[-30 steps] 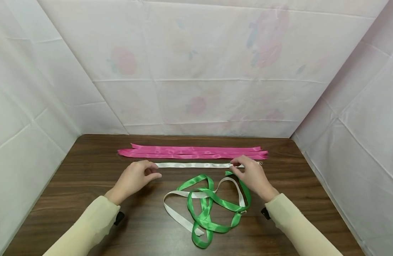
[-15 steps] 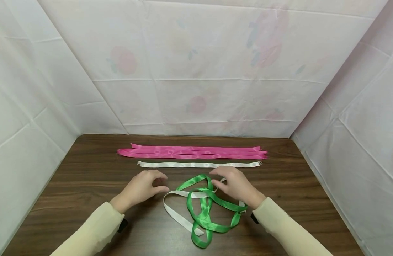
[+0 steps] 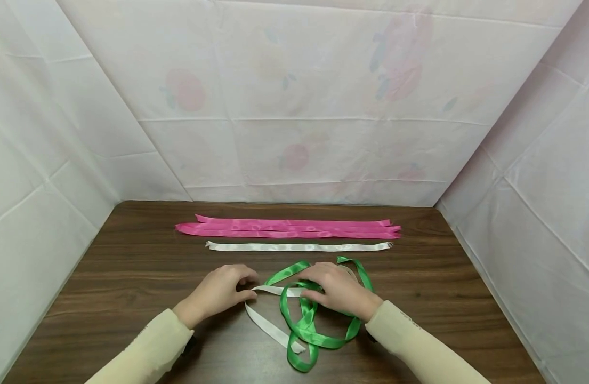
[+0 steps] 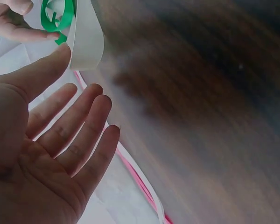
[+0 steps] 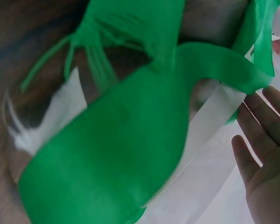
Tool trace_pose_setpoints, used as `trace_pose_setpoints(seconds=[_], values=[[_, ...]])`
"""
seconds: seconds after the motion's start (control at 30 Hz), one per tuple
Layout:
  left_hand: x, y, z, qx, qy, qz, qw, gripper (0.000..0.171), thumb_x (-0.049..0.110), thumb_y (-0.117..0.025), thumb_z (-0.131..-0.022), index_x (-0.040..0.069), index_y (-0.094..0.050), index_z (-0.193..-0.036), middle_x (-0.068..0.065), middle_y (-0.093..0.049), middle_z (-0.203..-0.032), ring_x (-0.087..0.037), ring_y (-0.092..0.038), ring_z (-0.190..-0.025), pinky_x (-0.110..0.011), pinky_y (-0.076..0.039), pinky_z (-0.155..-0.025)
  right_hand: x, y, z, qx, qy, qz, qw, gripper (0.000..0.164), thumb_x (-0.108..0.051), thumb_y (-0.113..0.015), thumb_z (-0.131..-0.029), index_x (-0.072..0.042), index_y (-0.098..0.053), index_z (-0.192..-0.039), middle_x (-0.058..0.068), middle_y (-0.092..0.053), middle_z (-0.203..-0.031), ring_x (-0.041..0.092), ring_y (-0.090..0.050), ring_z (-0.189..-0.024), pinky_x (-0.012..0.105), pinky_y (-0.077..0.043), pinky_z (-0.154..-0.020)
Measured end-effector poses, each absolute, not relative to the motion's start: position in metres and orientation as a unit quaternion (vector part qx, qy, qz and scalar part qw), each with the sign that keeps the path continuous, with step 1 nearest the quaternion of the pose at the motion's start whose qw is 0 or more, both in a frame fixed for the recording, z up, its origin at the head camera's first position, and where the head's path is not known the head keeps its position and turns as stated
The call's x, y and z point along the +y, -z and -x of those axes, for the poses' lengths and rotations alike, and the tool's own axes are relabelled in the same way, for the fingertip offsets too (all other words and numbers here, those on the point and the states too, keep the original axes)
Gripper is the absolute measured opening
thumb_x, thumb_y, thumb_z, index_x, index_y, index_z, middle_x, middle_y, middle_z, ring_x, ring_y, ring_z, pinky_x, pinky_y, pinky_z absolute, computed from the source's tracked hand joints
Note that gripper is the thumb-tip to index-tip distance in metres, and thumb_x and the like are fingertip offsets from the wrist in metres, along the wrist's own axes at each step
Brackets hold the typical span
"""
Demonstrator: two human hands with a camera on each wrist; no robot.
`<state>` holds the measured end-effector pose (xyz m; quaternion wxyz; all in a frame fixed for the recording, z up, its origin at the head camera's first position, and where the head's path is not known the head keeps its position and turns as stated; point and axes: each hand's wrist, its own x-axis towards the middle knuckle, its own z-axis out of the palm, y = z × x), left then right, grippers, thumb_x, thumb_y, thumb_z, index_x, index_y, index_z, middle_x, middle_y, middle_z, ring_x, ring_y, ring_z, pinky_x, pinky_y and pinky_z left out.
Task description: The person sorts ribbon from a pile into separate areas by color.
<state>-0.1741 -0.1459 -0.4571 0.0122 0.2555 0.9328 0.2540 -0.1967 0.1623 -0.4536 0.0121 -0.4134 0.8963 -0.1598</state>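
Note:
A green satin ribbon (image 3: 323,340) and a loose white ribbon (image 3: 270,326) lie tangled together in loops on the wooden table. At the tangle's left side is my left hand (image 3: 221,290), thumb tip at the white ribbon's bend; in the left wrist view its fingers are spread, with a gap between thumb and forefinger. My right hand (image 3: 335,288) reaches over the top of the tangle, hiding part of both ribbons. Loosely extended fingers show in the right wrist view, close to a green loop (image 5: 224,67); whether they touch it is hard to tell.
Beyond the tangle, a white ribbon (image 3: 294,247) lies straight across the table (image 3: 145,256). Several pink ribbons (image 3: 294,229) lie parallel behind it, near the back edge. White patterned cloth (image 3: 294,106) hangs behind and at both sides.
Both hands have left the straight white ribbon and come nearer, to the tangle. The right hand has also moved left over the loops, and the left hand right to the loose white ribbon's bend.

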Motion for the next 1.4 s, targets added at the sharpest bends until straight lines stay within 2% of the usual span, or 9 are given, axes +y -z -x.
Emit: trace_pose_setpoints(seconds=[0.33, 0.63, 1.1, 1.4], values=[[-0.141, 0.457, 0.17, 0.926, -0.269, -0.262, 0.042, 0.023, 0.014, -0.084, -0.085, 0.012, -0.077, -0.107, 0.004, -0.074, -0.092, -0.002, -0.063, -0.077, -0.021, -0.051, -0.065, 0.168, 0.457, 0.188, 0.898, 0.135, 0.418, 0.02, 0.031, -0.034, -0.071, -0.099, -0.017, -0.073, -0.124, -0.006, -0.076, -0.118, 0.011, -0.071, -0.112, 0.035, -0.057, -0.098], [-0.14, 0.454, 0.16, 0.92, -0.267, -0.281, 0.061, 0.023, 0.011, -0.083, -0.085, 0.01, -0.077, -0.108, 0.003, -0.075, -0.094, -0.005, -0.065, -0.079, -0.023, -0.053, -0.067, 0.187, 0.457, 0.169, 0.901, 0.131, 0.413, 0.027, 0.03, -0.036, -0.071, -0.098, -0.019, -0.073, -0.122, -0.008, -0.075, -0.118, 0.009, -0.07, -0.112, 0.034, -0.057, -0.098], [-0.133, 0.455, 0.147, 0.91, -0.275, -0.306, 0.06, 0.021, 0.007, -0.083, -0.084, 0.01, -0.077, -0.103, 0.004, -0.073, -0.091, -0.004, -0.064, -0.077, -0.021, -0.053, -0.066, 0.217, 0.461, 0.138, 0.902, 0.138, 0.41, 0.018, 0.028, -0.034, -0.071, -0.098, -0.019, -0.073, -0.121, -0.009, -0.074, -0.119, 0.009, -0.07, -0.112, 0.035, -0.057, -0.096], [-0.131, 0.458, 0.144, 0.906, -0.273, -0.322, 0.039, 0.02, 0.006, -0.083, -0.082, 0.013, -0.076, -0.099, 0.007, -0.07, -0.086, -0.001, -0.062, -0.075, -0.021, -0.051, -0.065, 0.222, 0.46, 0.127, 0.895, 0.146, 0.422, -0.005, 0.026, -0.034, -0.073, -0.097, -0.019, -0.073, -0.118, -0.01, -0.074, -0.115, 0.008, -0.07, -0.106, 0.033, -0.059, -0.089]])
